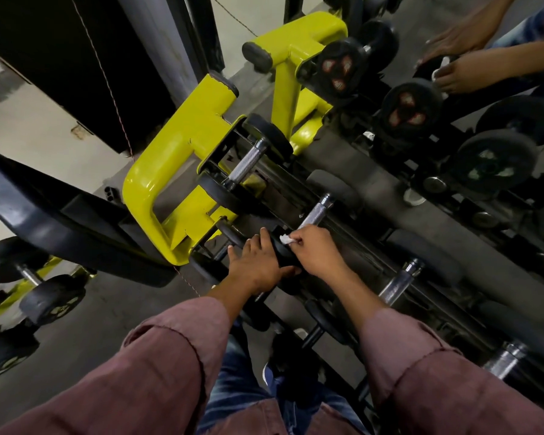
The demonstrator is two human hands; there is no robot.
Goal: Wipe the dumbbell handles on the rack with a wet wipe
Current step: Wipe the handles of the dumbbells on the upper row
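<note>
The dumbbell handle [315, 214] I am working on is sitting just right of the frame's centre, a knurled steel bar lying on the rack [374, 196] with its long axis running from lower left to upper right. Its lower end is meeting the black weight head [281, 251] that both of my hands are on; its upper end is finishing in a bright collar further up and to the right.

My right hand [316, 252] is pinching the wet wipe [285, 239] between thumb and curled fingers, and only a small white wad is showing at the fingertips. That wad is sitting right at the lower end of the handle, touching or almost touching the steel; I cannot tell which. My left hand [258, 265] is lying over the weight head from the left, fingers spread and draped across it with the thumb tucked against its lower edge, steadying it as far as I can judge.

So the bare length of the handle is lying up and to the right of the wipe, directly along the bar's own line, and the right hand is the nearer one by far. I am judging that the next stroke is calling for the right hand to slide along that diagonal toward the collar, while the left is holding the dumbbell from rolling.

Another handle [247, 164] is resting above and to the left, beside the yellow frame [170, 171], and two more [396, 282] are lying toward the lower right.
</note>
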